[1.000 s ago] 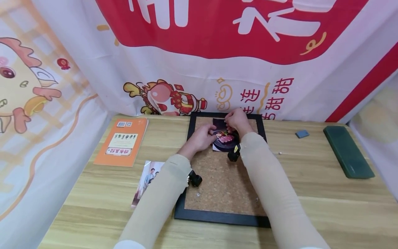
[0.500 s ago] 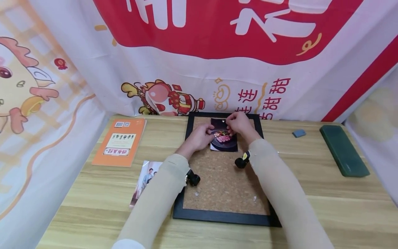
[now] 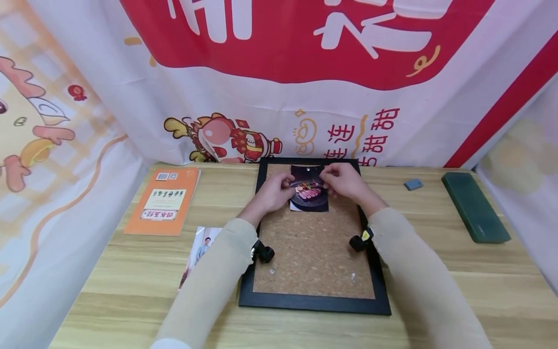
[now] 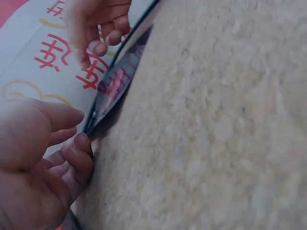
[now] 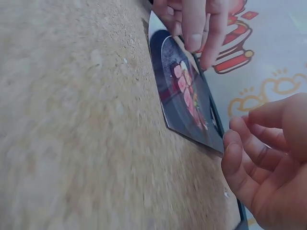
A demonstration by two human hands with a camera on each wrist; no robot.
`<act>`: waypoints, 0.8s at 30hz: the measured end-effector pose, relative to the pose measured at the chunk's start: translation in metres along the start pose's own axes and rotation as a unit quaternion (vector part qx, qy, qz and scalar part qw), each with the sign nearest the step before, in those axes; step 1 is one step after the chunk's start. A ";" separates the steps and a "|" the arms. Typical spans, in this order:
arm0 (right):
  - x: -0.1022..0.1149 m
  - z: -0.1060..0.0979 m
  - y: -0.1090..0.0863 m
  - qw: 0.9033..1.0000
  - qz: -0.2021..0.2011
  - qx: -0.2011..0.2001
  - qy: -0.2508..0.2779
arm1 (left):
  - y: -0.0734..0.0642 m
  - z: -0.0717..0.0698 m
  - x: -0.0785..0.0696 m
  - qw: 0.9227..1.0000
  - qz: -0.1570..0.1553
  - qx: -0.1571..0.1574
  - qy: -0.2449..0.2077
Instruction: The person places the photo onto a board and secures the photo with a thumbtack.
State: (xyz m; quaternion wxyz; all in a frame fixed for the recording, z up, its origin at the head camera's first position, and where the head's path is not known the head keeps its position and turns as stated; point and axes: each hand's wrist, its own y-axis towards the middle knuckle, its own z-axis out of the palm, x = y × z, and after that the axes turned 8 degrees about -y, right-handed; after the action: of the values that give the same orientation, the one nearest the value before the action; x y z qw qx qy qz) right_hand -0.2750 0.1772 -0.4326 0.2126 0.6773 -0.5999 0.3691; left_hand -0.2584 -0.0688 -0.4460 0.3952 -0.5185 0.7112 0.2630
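A dark photo (image 3: 308, 196) of sliced meat on a dark plate lies near the top of a black-framed corkboard (image 3: 314, 247). One small pale pin (image 3: 308, 169) sits at the middle of its top edge. My left hand (image 3: 274, 191) pinches the photo's left edge; in the left wrist view, its thumb and fingertips (image 4: 82, 143) meet there. At the right edge is my right hand (image 3: 344, 182), with loosely bent fingers. In the right wrist view the photo's corner reaches those fingertips (image 5: 232, 155), and nothing shows gripped between them.
An orange book (image 3: 163, 201) lies on the left of the wooden table (image 3: 131, 291). A family photo (image 3: 201, 247) is partly under the left sleeve. To the right are a small blue block (image 3: 413, 184) and a long green block (image 3: 475, 207). A printed cloth (image 3: 244, 87) hangs behind.
My right hand has moved from the photo's top to its right edge, uncovering the pin and more of the picture. My left hand stays at the left edge. The view has shifted slightly right.
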 end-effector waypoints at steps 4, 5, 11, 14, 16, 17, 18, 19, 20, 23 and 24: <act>-0.005 -0.008 -0.013 1.000 -0.027 -0.007 0.012 | -0.010 -0.009 -0.003 1.000 0.001 0.004 -0.017; -0.006 -0.010 -0.016 0.999 -0.029 -0.007 0.012 | -0.012 -0.011 -0.005 1.000 0.001 0.005 -0.022; -0.016 -0.029 -0.037 1.000 -0.024 -0.002 -0.015 | -0.031 -0.030 -0.015 0.999 0.018 0.012 -0.027; -0.020 -0.037 -0.049 0.999 -0.019 -0.002 -0.028 | -0.043 -0.039 -0.015 0.999 0.022 0.013 -0.029; -0.022 -0.043 -0.056 0.999 -0.017 -0.002 -0.034 | -0.051 -0.045 -0.013 0.999 0.022 0.010 -0.029; -0.023 -0.045 -0.059 0.999 -0.015 -0.002 -0.036 | -0.055 -0.048 -0.012 0.999 0.021 0.007 -0.029; -0.024 -0.047 -0.063 0.999 -0.016 -0.004 -0.040 | -0.059 -0.050 -0.011 0.999 0.018 0.005 -0.030; -0.026 -0.050 -0.067 0.999 -0.016 -0.005 -0.044 | -0.062 -0.054 -0.009 0.999 0.015 0.004 -0.029; -0.028 -0.052 -0.070 0.999 -0.015 -0.007 -0.049 | -0.066 -0.057 -0.008 1.000 0.011 0.003 -0.026; -0.037 -0.058 -0.080 0.998 -0.020 -0.013 -0.060 | -0.076 -0.066 0.000 1.000 0.009 0.000 -0.017; -0.041 -0.060 -0.083 0.998 -0.024 -0.016 -0.062 | -0.081 -0.069 0.002 1.000 0.009 0.000 -0.013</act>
State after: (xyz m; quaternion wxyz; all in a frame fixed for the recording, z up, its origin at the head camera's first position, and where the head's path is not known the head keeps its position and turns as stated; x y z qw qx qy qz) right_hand -0.2095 0.2637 -0.4129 0.1947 0.7092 -0.6016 0.3118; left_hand -0.2026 -0.1502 -0.4071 0.4020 -0.5082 0.7108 0.2736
